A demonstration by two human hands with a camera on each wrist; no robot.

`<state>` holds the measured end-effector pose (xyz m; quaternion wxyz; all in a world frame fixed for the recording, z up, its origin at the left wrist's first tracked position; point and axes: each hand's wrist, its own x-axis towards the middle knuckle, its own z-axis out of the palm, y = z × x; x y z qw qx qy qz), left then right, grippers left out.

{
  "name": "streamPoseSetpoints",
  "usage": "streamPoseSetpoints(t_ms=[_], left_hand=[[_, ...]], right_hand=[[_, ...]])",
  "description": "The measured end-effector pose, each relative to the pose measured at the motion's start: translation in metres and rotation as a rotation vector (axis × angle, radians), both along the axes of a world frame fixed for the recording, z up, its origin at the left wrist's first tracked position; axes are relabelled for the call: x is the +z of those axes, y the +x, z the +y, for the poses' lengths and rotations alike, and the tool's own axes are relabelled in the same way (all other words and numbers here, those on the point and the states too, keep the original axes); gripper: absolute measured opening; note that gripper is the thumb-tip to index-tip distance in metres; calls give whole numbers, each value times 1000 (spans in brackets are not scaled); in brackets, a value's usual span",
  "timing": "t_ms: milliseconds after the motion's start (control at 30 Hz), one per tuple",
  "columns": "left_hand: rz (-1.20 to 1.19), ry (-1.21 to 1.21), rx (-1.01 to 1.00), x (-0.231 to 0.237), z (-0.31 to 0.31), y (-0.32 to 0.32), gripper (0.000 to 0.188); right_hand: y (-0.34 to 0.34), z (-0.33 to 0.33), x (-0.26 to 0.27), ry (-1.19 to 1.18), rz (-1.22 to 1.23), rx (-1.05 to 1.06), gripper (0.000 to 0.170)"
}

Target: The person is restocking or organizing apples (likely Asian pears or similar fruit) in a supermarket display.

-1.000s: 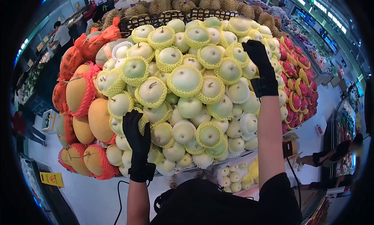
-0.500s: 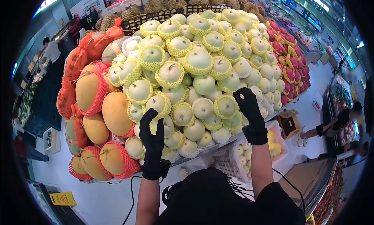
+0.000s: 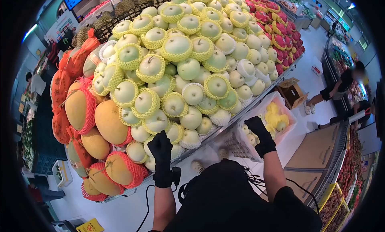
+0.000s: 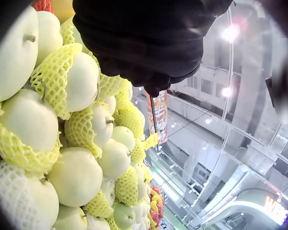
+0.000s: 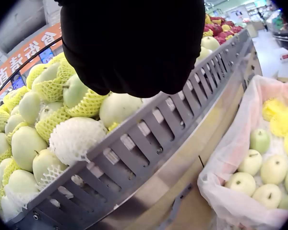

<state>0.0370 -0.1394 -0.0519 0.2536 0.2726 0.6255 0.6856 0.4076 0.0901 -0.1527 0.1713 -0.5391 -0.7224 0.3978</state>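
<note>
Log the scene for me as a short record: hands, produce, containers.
left hand: left hand curled at the display's near edge, no fruit visible in it
right hand: right hand curled, overlapping the lined crate in the head view, no fruit visible in it
main pile: pale green fruit, many in yellow foam nets
left side: orange-yellow melons, some in red nets
right side: dragon fruit
crate contents: pale fruit, yellow nets

The left hand [image 3: 160, 147] is forming a fist; the right hand [image 3: 260, 135] is leaning left, its fingers also curling inward.
</note>
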Motion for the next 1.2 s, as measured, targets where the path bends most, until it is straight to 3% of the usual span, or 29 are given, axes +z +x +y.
streamPoseSetpoints(t_ms=[100,200,233,333,433,467,500,667,767,800,900,1100,1167,1200], left_hand=[[-63,-71,51,-6,3,17,39],[36,-72,-24,-17,8,32,40],[20,-72,-33,-21,6,43,41],[22,-73,-79,-30,16,70,45],[64,-88,-117,-31,33,98,44],[124,-101,-118,-34,43,103,43],[179,-116,-119,-36,53,111,42],[298,-118,-199,-40,84,154,34],[265,-172,-255,-37,102,183,31],[238,-191,-256,-38,109,191,28],[148,-251,-246,-41,125,217,21],[151,-238,-411,-51,141,254,17],[148,-244,-437,-52,145,264,17],[149,-256,-434,-53,147,268,16]], right_hand=[[17,-8,-21,-333,-168,-139,36],[67,-6,-94,-429,86,59,21],[84,-13,-95,-592,128,18,17],[110,-16,-110,-769,207,-124,12],[129,-13,-120,-611,17,-27,15],[132,-9,-138,-363,-82,71,15],[144,-1,-175,-288,-120,132,13],[188,0,-178,-603,-33,-132,19],[225,-3,-246,-63,-97,-53,24],[228,-1,-247,-254,-68,-171,32],[242,10,-264,-238,-93,-271,40],[265,45,-296,-53,-333,-273,35],[271,53,-286,-22,-495,-248,36],[267,60,-250,-41,-608,-239,37]])
